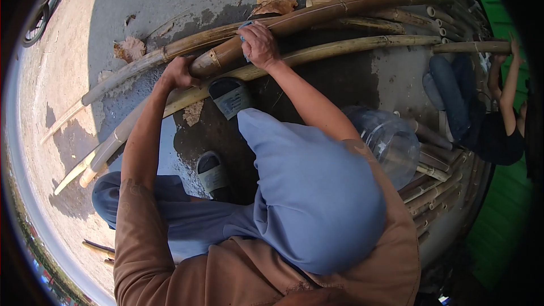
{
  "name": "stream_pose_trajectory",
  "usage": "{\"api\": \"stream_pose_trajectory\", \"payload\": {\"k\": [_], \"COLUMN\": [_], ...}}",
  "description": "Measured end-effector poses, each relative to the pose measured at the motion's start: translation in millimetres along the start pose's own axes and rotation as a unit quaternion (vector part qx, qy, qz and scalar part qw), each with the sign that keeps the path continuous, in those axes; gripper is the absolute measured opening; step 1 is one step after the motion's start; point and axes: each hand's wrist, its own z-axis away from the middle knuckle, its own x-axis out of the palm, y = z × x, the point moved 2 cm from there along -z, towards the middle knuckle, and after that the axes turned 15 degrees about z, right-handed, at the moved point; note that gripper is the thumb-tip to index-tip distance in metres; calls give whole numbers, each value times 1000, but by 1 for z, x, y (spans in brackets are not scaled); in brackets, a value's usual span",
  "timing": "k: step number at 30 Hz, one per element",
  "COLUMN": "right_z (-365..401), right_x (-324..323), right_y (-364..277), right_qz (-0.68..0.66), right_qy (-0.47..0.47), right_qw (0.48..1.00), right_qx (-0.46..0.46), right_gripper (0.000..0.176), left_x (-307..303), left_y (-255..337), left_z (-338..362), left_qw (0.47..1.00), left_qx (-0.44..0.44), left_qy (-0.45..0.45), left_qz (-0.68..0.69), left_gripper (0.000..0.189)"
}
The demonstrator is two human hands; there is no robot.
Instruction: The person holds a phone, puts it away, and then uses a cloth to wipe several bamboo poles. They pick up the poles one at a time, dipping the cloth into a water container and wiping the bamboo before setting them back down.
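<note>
A thick brown bamboo pole [317, 13] slants across in front of me, its near end close to my feet. My left hand [180, 73] is wrapped round that near end. A little further along, my right hand [260, 45] presses a crumpled blue cloth [245, 38] against the pole; most of the cloth is hidden under the fingers. Beneath and beside this pole lie other long bamboo poles, a yellowish one [340, 49] nearer me and a thinner one [133, 67] reaching left.
Dark sandals [229, 97] are on my feet on wet concrete. A clear plastic water jug [391, 144] stands at my right, beside stacked bamboo [436, 192]. Another person [481, 113] sits at the far right, holding a bamboo pole. Dry leaves [275, 3] lie beyond the poles.
</note>
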Motion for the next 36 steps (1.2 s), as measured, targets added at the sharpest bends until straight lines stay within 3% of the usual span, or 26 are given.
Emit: {"api": "stream_pose_trajectory", "payload": {"k": [2, 8, 10, 12, 14, 15, 17, 18, 21, 24, 26, 27, 28, 29, 31, 33, 34, 36], "right_z": [2, 12, 6, 6, 6, 9, 8, 7, -4, 0, -9, -21, -27, -30, -54, -53, -42, -44], "right_x": [-13, -64, -53, -24, -6, 5, 3, -13, -30, -50, -38, -45, -33, -13, 9, 33, 50, 52], "right_y": [33, 235, 222, 169, 75, 33, -8, -9, 90, 210, 210, 198, 173, 140, 43, -42, -70, -73], "right_qz": [15, 196, 235, 229, 182, 119, 26, -10, 82, 226, 281, 311, 321, 310, 218, 112, 101, 107], "right_qy": [5, 76, 68, 78, 59, 69, -18, -50, 32, 23, -18, -38, -137, -164, -294, -364, -319, -290], "right_qw": [1000, 949, 928, 920, 946, 967, 997, 999, 995, 962, 940, 925, 903, 906, 901, 912, 935, 943], "right_qx": [3, 234, 279, 309, 264, 215, 75, -13, 42, 148, 192, 213, 251, 235, 231, 153, 115, 120], "right_gripper": [28, 33, 33, 36, 35, 33, 31, 31, 23, 25, 28, 29, 34, 35, 37, 35, 31, 28], "left_x": [5, -4, -2, 2, 3, 2, 2, 5, 4, 8, 6, 6, 5, 8, 16, 33, 46, 69], "left_y": [-8, 7, 1, -3, -4, 1, 0, -1, -9, -12, -3, -1, 1, 1, 8, 32, 41, 43], "left_z": [-2, -5, -9, -13, -13, -12, -9, -7, -8, -7, -7, -7, -7, -5, 0, 6, 9, 16], "left_qw": [1000, 1000, 999, 999, 999, 999, 999, 998, 999, 994, 995, 995, 993, 992, 988, 982, 973, 958], "left_qx": [-6, -14, -16, -7, 8, 8, -1, -7, 15, 100, 69, 56, 59, 61, 49, 19, -36, -38], "left_qy": [-21, -8, -24, -28, -30, -34, -40, -47, -31, 38, 27, 22, 35, 47, 88, 143, 179, 231], "left_qz": [-3, 17, 21, 20, 8, 21, 33, 41, 12, -17, -60, -81, -92, -102, -114, -120, -141, -164], "left_gripper": [79, 70, 70, 71, 71, 71, 72, 72, 78, 83, 86, 88, 86, 84, 80, 76, 73, 79]}}
